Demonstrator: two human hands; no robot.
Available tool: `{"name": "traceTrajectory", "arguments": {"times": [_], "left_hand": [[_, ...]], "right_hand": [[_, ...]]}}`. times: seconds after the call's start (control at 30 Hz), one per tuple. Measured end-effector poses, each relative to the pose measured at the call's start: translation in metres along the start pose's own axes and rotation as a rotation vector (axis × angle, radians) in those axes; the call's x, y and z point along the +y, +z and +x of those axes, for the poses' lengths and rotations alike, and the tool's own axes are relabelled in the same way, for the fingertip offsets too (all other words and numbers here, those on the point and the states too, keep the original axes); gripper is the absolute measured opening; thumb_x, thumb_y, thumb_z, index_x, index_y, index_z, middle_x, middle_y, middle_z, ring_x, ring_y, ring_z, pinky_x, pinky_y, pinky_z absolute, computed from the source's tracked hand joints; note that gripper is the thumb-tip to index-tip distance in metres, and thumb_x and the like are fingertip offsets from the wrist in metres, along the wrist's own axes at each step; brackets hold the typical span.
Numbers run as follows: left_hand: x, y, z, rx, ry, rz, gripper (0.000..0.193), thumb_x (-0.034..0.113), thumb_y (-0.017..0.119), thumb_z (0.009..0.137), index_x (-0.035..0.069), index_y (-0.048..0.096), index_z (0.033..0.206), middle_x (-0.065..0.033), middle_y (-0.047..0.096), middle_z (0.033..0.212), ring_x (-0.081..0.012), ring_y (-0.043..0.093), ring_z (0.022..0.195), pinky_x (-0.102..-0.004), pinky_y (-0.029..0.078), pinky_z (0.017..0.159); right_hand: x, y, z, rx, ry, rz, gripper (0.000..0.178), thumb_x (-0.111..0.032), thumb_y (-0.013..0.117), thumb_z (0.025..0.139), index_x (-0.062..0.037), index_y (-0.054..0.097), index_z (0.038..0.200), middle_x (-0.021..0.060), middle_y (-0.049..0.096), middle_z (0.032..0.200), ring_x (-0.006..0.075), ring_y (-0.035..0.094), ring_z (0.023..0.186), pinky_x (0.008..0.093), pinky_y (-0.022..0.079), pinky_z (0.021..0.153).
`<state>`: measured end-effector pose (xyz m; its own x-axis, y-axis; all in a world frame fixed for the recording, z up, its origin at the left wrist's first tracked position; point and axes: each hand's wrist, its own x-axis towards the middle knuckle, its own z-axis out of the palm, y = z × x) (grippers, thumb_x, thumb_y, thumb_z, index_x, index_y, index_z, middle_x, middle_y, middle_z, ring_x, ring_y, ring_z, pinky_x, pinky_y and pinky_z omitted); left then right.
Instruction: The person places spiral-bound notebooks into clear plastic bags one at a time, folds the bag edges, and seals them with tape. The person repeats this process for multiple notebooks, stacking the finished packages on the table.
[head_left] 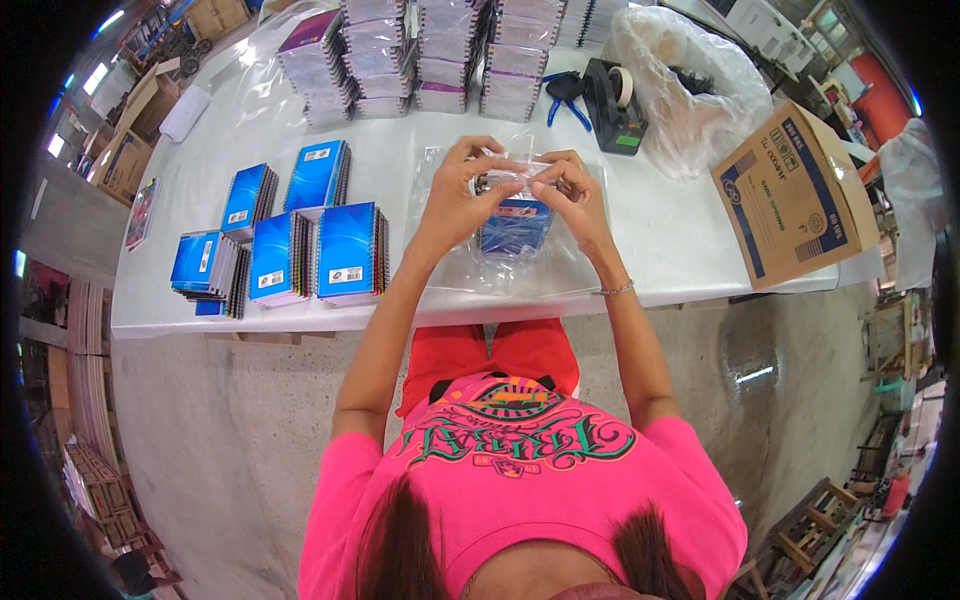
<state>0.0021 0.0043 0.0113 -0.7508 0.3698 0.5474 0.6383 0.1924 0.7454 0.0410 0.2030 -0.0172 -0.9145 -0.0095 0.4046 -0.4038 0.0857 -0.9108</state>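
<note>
Five stacks of blue notebooks: spiral-bound, on the white table to the left of the hands; three nearer the front edge, two behind them, the leftmost front one unevenly piled.
Tall wrapped stacks: several columns of spiral-bound books in clear film at the far side, rising beyond the hands.
Blue-handled pliers: lying behind the right hand, just beside the dispenser.
Tape dispenser: black, beyond the right hand, between the pliers and the large bag.
In the way: the fingers and the glare on the film hide the top of the middle notebook.
Large clear bag: crumpled, past the dispenser, something dark inside, too veiled to name.
Cardboard box: brown, at the right of the table; its contents cannot be told.
Clear plastic wrap: around one blue notebook, which rests between the hands near the front edge, on flat clear sheets.
Left hand: reaching in over the edge, fingers curled, thumb and forefinger narrowly pinching the wrap at the notebook's far end.
Right hand: mirroring it, thumb tip near the other thumb, also pinching the wrap; bracelet at the wrist.
</note>
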Motion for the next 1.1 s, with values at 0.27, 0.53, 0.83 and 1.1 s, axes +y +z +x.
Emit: {"name": "traceTrajectory", "arguments": {"times": [0.27, 0.53, 0.83, 1.1], "left_hand": [[-0.033, -0.004, 0.019, -0.286, -0.464, -0.599, 0.047, 0.022, 0.075, 0.081, 0.008, 0.061, 0.124, -0.0077, 0.058, 0.125, -0.0174, 0.056, 0.112, -0.0294, 0.044, 0.093], [-0.031, 0.001, 0.02, -0.286, -0.675, -0.78, 0.026, 0.013, 0.069, 0.083, 0.007, 0.064, 0.108, -0.0045, 0.066, 0.105, -0.014, 0.061, 0.102, -0.025, 0.047, 0.086], [0.01, -0.016, 0.004, -0.256, 0.172, 0.129, 0.018, 0.011, 0.068, 0.083, 0.007, 0.068, 0.101, -0.0095, 0.065, 0.114, -0.0255, 0.06, 0.113, -0.0374, 0.04, 0.104], [-0.006, -0.01, -0.013, -0.197, 0.129, -0.042, 0.015, 0.0, 0.072, 0.078, 0.003, 0.071, 0.093, -0.0084, 0.069, 0.103, -0.0265, 0.061, 0.114, -0.0451, 0.033, 0.111]], "right_hand": [[-0.002, 0.0, 0.012, 0.02, 0.12, 0.196, 0.049, -0.01, 0.068, 0.086, -0.0069, 0.047, 0.13, 0.0015, 0.055, 0.101, 0.0102, 0.054, 0.091, 0.0238, 0.044, 0.078], [-0.018, 0.0, 0.006, -0.165, 0.252, 0.143, 0.054, -0.021, 0.075, 0.083, -0.0053, 0.053, 0.13, 0.0084, 0.058, 0.12, 0.0161, 0.054, 0.112, 0.0304, 0.045, 0.095], [-0.014, 0.01, -0.015, 0.065, -0.089, -0.24, 0.028, -0.014, 0.074, 0.08, -0.0056, 0.073, 0.106, 0.0107, 0.059, 0.127, 0.0239, 0.052, 0.122, 0.035, 0.042, 0.102], [0.012, -0.03, 0.012, 0.249, -0.107, -0.325, 0.029, -0.027, 0.061, 0.093, -0.0047, 0.072, 0.108, 0.0107, 0.062, 0.125, 0.0226, 0.054, 0.118, 0.0346, 0.041, 0.101]]}}
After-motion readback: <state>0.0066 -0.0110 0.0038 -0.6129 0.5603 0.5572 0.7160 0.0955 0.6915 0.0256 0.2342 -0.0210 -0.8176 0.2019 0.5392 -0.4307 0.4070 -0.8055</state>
